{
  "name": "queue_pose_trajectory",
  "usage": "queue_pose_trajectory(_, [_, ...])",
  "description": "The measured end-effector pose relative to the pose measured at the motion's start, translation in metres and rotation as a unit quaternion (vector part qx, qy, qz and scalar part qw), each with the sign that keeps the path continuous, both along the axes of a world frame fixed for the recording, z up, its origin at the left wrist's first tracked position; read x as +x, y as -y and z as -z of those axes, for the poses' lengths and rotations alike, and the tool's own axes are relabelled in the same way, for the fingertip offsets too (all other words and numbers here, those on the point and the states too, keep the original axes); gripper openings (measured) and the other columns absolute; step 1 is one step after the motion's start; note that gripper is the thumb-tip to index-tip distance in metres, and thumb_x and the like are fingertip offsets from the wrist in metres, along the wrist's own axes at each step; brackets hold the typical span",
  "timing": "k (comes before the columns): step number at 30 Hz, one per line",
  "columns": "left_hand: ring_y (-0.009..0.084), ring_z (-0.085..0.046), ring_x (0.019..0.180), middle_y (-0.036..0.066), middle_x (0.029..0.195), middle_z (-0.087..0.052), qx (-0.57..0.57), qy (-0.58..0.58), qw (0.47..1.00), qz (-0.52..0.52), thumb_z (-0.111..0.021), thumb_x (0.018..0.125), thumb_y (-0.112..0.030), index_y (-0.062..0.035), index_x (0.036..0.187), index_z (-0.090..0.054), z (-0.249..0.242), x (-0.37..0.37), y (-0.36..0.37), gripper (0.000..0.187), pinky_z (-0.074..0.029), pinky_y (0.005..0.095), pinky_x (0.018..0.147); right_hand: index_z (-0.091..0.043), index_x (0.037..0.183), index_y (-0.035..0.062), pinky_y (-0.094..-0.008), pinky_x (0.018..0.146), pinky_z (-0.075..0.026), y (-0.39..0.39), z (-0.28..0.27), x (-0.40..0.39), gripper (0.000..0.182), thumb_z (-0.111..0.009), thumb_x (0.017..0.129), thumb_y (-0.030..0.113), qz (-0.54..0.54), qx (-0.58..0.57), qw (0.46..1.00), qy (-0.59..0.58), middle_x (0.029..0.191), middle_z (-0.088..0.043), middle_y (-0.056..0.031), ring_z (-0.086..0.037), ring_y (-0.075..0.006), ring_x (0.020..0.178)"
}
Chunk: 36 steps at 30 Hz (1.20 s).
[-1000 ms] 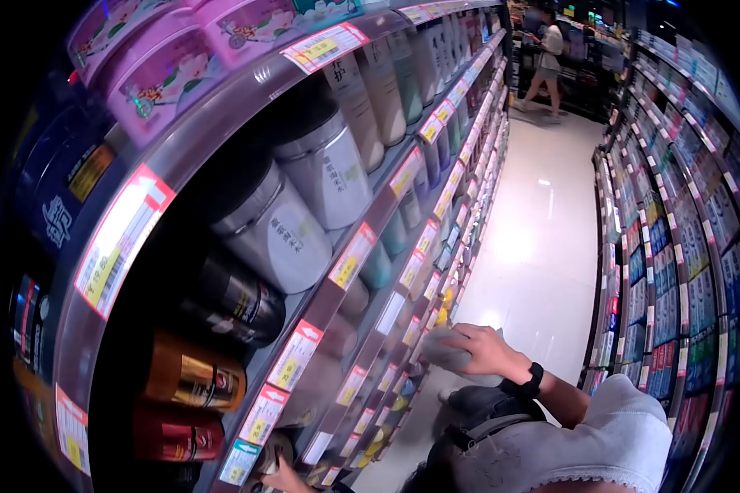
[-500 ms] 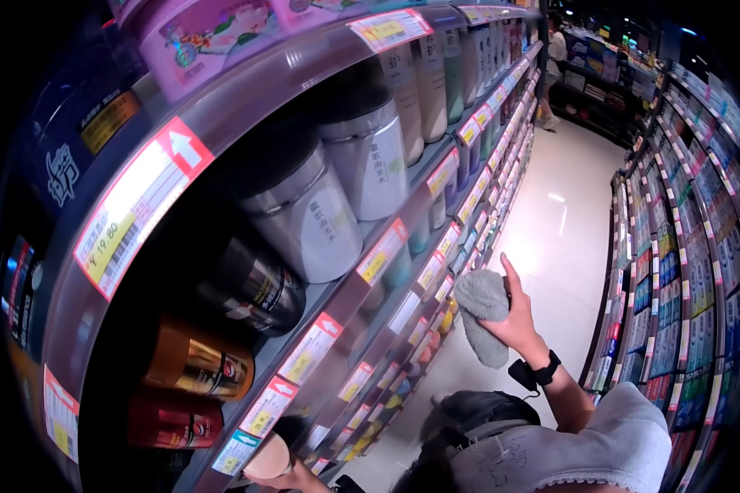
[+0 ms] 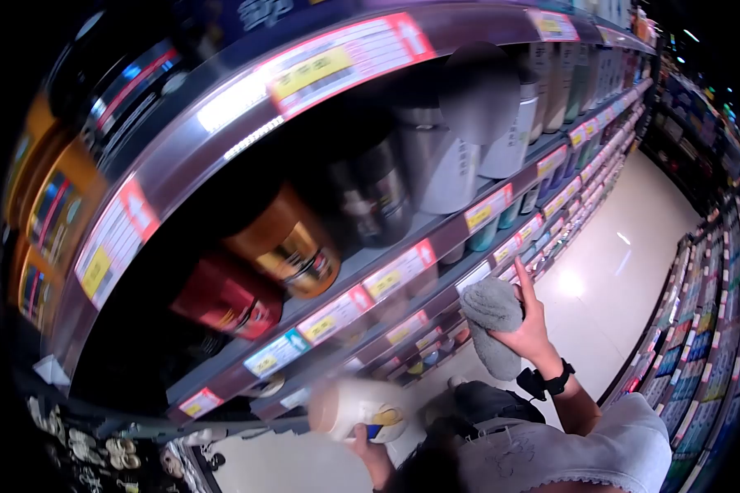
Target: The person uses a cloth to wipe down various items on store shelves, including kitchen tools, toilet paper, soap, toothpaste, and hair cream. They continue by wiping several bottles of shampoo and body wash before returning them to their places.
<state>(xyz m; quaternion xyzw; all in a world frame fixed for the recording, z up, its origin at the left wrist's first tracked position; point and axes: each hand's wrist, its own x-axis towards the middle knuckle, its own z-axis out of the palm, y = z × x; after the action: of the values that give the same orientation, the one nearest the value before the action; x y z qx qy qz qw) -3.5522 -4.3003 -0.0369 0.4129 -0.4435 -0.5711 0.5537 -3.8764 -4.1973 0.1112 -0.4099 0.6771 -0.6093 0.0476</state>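
My right hand (image 3: 528, 324) is closed round a folded grey cloth (image 3: 493, 316), with one finger stretched up along its side. A black band circles that wrist. Low in the view, my left hand (image 3: 372, 453) grips a cream-coloured jar (image 3: 353, 411) from below. The jar is tilted and slightly blurred, with a label on its side; its contents do not show. It hangs in front of the lower shelf edge. On the shelf above stand a red jar (image 3: 228, 302) and an orange-gold jar (image 3: 292, 251).
Dark and white jars, including a white jar (image 3: 448, 168), continue along the shelf (image 3: 353, 267), which has price tags on its edge. A pale aisle floor (image 3: 617, 238) runs between it and a stocked shelf (image 3: 674, 353) on the right. Shoes (image 3: 99, 448) appear at lower left.
My view has swung left, so the shelf goods appear farther right. The cream jar has come out from the shelf edge into fuller view in my left hand. The right hand still holds the cloth.
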Motion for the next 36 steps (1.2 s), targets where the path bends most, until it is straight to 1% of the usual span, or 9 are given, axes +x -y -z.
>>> queue_pose_trajectory(2, [0.0283,-0.051,0.12,0.014,0.132,-0.05,0.02,0.111,0.993,0.025,-0.061,0.09,-0.028,-0.0014,0.139,-0.037,0.039,0.02,-0.013,0.061,-0.041,0.0434,0.102,-0.018,0.154,0.007,-0.0295,0.092,-0.044,0.009,-0.006,0.002,0.11,-0.079,0.063,0.007,-0.106,-0.029,0.993,0.047,0.101,-0.065,-0.007,-0.062,-0.0159,0.099])
queue_pose_trajectory(5, [0.0266,-0.054,0.115,0.014,0.124,-0.056,0.044,0.079,0.994,0.054,-0.064,0.084,-0.022,0.0,0.132,-0.044,-0.006,0.031,-0.03,0.057,-0.042,0.0391,0.1,-0.017,0.154,0.008,-0.032,0.102,-0.041,0.04,-0.059,0.001,0.11,-0.079,0.063,0.007,-0.254,-0.077,0.962,0.055,0.124,-0.059,-0.0101,-0.058,-0.0181,0.114])
queue_pose_trajectory(7, [0.0255,-0.058,0.108,0.015,0.116,-0.061,0.112,-0.082,0.988,0.066,-0.065,0.077,-0.009,0.0043,0.124,-0.051,-0.041,0.03,-0.037,0.05,-0.043,0.0357,0.096,-0.019,0.154,0.0076,-0.0305,0.104,-0.039,0.074,-0.107,0.028,0.107,-0.079,0.065,0.007,-0.249,-0.07,0.966,0.008,0.126,-0.057,-0.0119,-0.055,-0.0196,0.119])
queue_pose_trajectory(11, [0.0242,-0.061,0.103,0.014,0.115,-0.061,0.058,-0.038,0.995,0.075,-0.07,0.068,-0.01,0.0037,0.127,-0.048,-0.034,0.053,-0.034,0.065,-0.047,0.0343,0.092,-0.018,0.154,0.0075,-0.0308,0.105,-0.037,0.095,-0.133,0.091,0.112,-0.082,0.063,0.009,-0.301,-0.061,0.951,-0.027,0.154,-0.033,-0.0083,-0.051,-0.0186,0.123])
queue_pose_trajectory(19, [0.0309,-0.052,0.118,0.015,0.131,-0.05,0.137,-0.102,0.985,0.022,-0.066,0.077,-0.017,-0.0007,0.141,-0.033,-0.009,0.102,-0.057,0.074,-0.041,0.0437,0.103,-0.01,0.155,0.0093,-0.0399,0.115,-0.028,0.116,-0.159,0.147,0.117,-0.085,0.065,0.017,-0.432,-0.105,0.895,-0.036,0.161,-0.015,-0.0099,-0.031,-0.0233,0.141])
queue_pose_trajectory(22, [0.0336,-0.053,0.119,0.018,0.134,-0.049,0.031,-0.104,0.993,0.05,-0.067,0.077,-0.016,0.0007,0.141,-0.033,0.012,0.126,-0.056,0.075,-0.044,0.0452,0.102,-0.006,0.155,0.0112,-0.0407,0.115,-0.028,0.085,-0.154,0.138,0.118,-0.083,0.065,0.016,-0.417,-0.089,0.904,-0.04,0.161,-0.014,-0.0099,-0.032,-0.0243,0.141])
queue_pose_trajectory(25, [0.0347,-0.055,0.117,0.019,0.134,-0.049,-0.025,-0.12,0.992,0.02,-0.066,0.08,-0.017,0.0001,0.142,-0.033,0.01,0.126,-0.058,0.073,-0.046,0.0466,0.101,-0.005,0.156,0.013,-0.0366,0.11,-0.033,0.051,-0.131,0.115,0.12,-0.083,0.065,0.013,-0.384,-0.064,0.919,0.069,0.153,-0.03,-0.0125,-0.047,-0.0228,0.129])
queue_pose_trajectory(33, [0.0336,-0.053,0.12,0.017,0.131,-0.052,0.096,-0.152,0.982,-0.066,-0.064,0.073,-0.008,-0.0001,0.141,-0.035,0.024,0.092,-0.107,0.074,-0.043,0.0453,0.105,-0.007,0.155,0.0116,-0.0337,0.104,-0.04,0.074,-0.157,0.077,0.116,-0.085,0.069,0.012,-0.398,-0.079,0.905,-0.125,0.127,-0.06,-0.0112,-0.055,-0.0186,0.117])
queue_pose_trajectory(36, [0.0326,-0.054,0.119,0.017,0.132,-0.052,0.074,-0.215,0.969,-0.097,-0.066,0.075,-0.011,0.0016,0.141,-0.035,0.011,0.057,-0.138,0.074,-0.041,0.0444,0.106,-0.009,0.155,0.0127,-0.0334,0.103,-0.04,0.041,-0.143,0.072,0.117,-0.086,0.067,0.013,-0.428,-0.09,0.898,-0.054,0.121,-0.064,-0.0126,-0.058,-0.0182,0.113])
